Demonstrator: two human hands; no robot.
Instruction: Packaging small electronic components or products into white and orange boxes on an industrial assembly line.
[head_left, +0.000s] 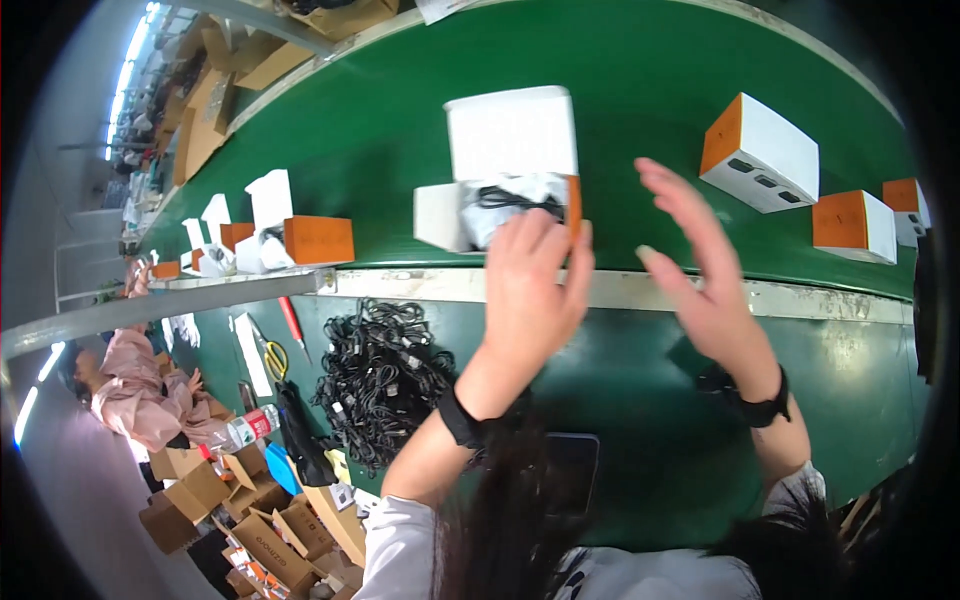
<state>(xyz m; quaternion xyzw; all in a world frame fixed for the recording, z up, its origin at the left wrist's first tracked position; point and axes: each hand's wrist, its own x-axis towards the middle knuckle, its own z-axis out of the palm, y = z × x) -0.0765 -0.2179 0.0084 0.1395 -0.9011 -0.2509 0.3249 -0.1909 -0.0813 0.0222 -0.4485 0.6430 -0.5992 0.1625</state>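
White box (512,138) holds black cable (508,198); left fingers (534,230) at its opening.

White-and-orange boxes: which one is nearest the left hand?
The open white-and-orange cardboard box at centre, black cable showing inside: the left hand is at its near side. Other open boxes stand farther left; closed-looking boxes stand right.

White top (665,575), short sleeves (395,530), black wristbands (459,418).

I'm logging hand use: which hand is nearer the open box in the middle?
Left: the left hand is at the near side of the open box; the right hand is apart, to its right.
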